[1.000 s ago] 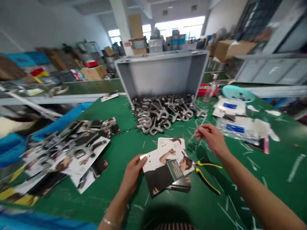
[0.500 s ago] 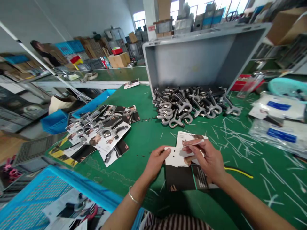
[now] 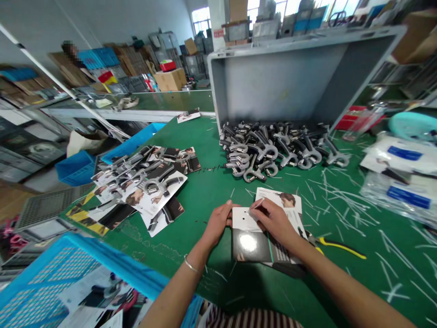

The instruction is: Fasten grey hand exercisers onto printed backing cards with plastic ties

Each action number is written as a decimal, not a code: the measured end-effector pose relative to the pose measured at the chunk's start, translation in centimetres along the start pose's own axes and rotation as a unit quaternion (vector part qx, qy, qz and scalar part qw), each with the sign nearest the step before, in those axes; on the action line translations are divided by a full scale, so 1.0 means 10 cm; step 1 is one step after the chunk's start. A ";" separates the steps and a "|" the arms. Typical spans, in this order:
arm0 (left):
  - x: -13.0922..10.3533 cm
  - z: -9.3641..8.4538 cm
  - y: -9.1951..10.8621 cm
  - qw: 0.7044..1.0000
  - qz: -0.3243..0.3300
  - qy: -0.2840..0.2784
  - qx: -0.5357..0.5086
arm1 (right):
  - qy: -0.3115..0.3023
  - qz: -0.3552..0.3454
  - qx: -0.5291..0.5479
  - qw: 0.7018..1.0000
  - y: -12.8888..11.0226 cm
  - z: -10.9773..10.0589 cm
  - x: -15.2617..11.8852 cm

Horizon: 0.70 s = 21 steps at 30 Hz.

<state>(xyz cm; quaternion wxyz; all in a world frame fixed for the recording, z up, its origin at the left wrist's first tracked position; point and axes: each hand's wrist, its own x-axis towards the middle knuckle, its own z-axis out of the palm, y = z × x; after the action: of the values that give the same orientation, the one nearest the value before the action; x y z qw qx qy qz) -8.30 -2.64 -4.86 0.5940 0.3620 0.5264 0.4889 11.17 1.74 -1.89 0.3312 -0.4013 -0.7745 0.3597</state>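
Observation:
A printed backing card, white at the top with small punched holes and black below, is tilted above the green tabletop. My left hand grips its upper left edge, thumb along the top. Across the card lies my right hand, fingertips pinching a thin white cable tie close to the holes. More cards lie beneath. Yellow-handled pliers rest beside my right wrist, partly hidden. Beyond my hands is a heap of grey and black hand grippers.
The heap spills from a tipped grey crate. Carded hand grippers are piled at left, above a blue basket. White strips litter the right side, near plastic-bagged packs. A person stands far back left.
My right hand has moved left and down over the card, bringing the cable tie to the holes. The card is angled differently and catches glare. More of the pliers shows.

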 end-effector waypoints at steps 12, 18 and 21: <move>0.05 -0.03 -0.27 1.000 -0.013 -0.020 0.015 | -0.039 0.000 -0.022 0.999 0.05 0.05 0.07; 0.12 -0.03 -0.20 0.993 -0.090 -0.070 -0.024 | -0.046 -0.003 -0.021 0.999 0.01 0.03 0.08; 0.13 -0.04 -0.16 0.990 -0.108 -0.083 -0.030 | -0.052 -0.009 -0.031 0.998 0.00 0.03 0.09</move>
<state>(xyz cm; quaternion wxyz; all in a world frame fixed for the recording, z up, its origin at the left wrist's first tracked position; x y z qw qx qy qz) -8.39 -1.78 -6.77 0.6952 0.3245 0.4967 0.4057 10.53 2.42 -1.85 0.2814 -0.3854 -0.8048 0.3531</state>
